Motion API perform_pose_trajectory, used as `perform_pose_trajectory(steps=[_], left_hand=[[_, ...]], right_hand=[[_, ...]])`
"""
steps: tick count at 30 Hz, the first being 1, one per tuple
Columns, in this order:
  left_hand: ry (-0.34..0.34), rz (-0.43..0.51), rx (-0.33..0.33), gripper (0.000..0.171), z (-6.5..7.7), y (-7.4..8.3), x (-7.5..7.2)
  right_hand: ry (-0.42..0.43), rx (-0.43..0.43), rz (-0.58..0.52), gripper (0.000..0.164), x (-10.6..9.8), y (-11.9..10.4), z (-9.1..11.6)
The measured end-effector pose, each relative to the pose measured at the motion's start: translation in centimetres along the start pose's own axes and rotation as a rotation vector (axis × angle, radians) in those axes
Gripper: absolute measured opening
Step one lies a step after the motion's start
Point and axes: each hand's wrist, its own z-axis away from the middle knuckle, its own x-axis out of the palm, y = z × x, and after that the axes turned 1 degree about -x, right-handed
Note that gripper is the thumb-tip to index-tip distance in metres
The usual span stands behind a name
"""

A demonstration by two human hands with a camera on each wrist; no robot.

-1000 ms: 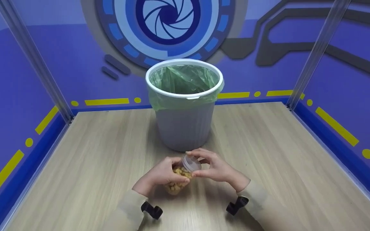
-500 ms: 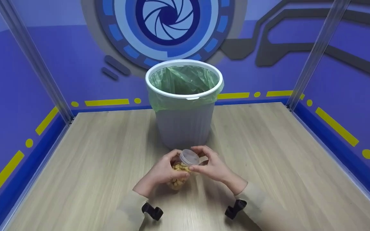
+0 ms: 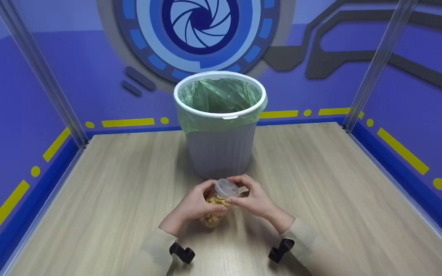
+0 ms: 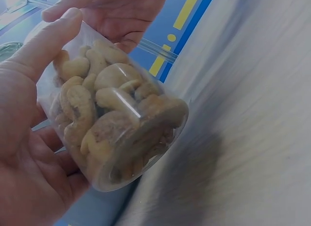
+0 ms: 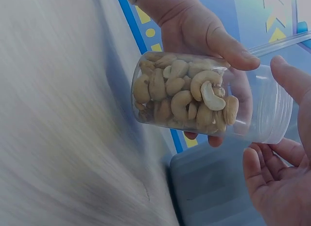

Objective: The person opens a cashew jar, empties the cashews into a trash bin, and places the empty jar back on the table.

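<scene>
A clear plastic jar [image 5: 238, 109] of cashews [image 5: 180, 102] leans to the right in the head view, low in front of the bin. My left hand [image 3: 196, 203] grips its body, thumb on the near side and fingers behind. The translucent screw lid [image 3: 228, 188] sits on the jar's mouth. Around this lid curves my right hand [image 3: 257, 199], thumb at the near edge and fingertips at the far edge. From the left wrist, the jar's base shows just over the table, with nuts packed toward it.
A grey bin [image 3: 221, 149] with a green liner [image 3: 221, 94] and white rim stands upright behind the hands. Blue panels [image 3: 136, 50] wall the wood-grain table [image 3: 129, 184] at the back and both sides. Black wrist mounts [image 3: 182, 252] sit on both sleeves.
The jar's top has risen slightly and tipped a little toward the bin. My right fingers have shifted around the lid's edge, baring more of its top. Little differs over the last half second.
</scene>
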Motion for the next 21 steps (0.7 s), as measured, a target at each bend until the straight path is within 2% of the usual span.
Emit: perform_pose_trajectory(steps=[7, 17, 21], left_hand=[[-0.010, 0.009, 0.007, 0.065, 0.04, -0.03, -0.10], [-0.001, -0.028, 0.003, 0.064, -0.06, -0.10, -0.10], [0.006, -0.031, -0.001, 0.064, -0.07, -0.15, -0.11]], right_hand=[[-0.039, -0.016, -0.023, 0.057, -0.19, 0.02, 0.04], [-0.090, -0.044, -0.029, 0.058, -0.36, -0.05, 0.04], [-0.120, -0.019, -0.046, 0.065, -0.46, -0.23, 0.02]])
